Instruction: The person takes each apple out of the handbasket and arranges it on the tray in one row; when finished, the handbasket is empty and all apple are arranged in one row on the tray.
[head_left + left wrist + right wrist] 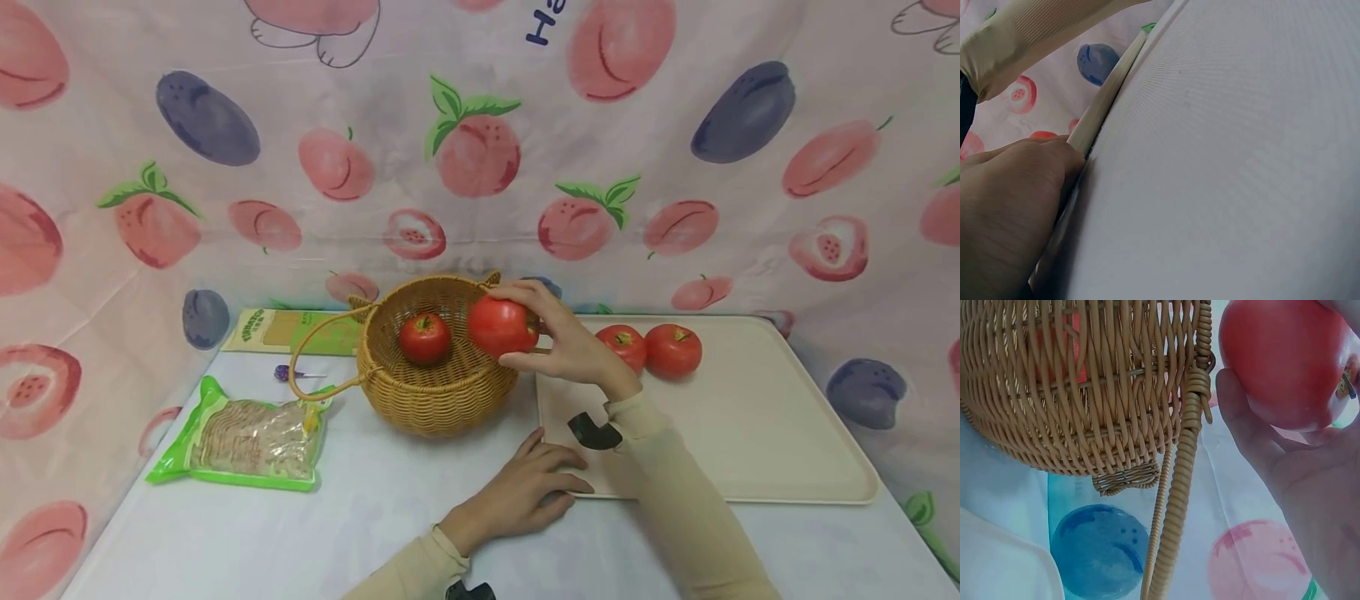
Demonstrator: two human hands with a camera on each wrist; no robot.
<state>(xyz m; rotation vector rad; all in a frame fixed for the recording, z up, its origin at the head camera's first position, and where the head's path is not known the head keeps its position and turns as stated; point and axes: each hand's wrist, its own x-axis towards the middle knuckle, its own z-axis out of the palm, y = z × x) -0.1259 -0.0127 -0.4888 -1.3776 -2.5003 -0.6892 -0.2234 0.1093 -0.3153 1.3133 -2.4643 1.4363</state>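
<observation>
Thumb and fingers of the right hand (pixel 558 337) pinch a red apple (pixel 497 327) at the wicker basket's three-o'clock rim (pixel 498 392), apparently high for clearance; the left hand's (pixel 525 487) loosely spread fingers touch the tray's eight-o'clock corner (pixel 588 487), perhaps steadying it.

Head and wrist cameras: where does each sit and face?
Head: head-worn, facing forward and down at basket and tray; left hand, right hand, sleeves show.
Left wrist: worn there, facing tablecloth and tray edge; left hand, right sleeve show.
Right wrist: worn there, facing basket; right hand shows.
Head and right wrist share the held red fruit.
</observation>
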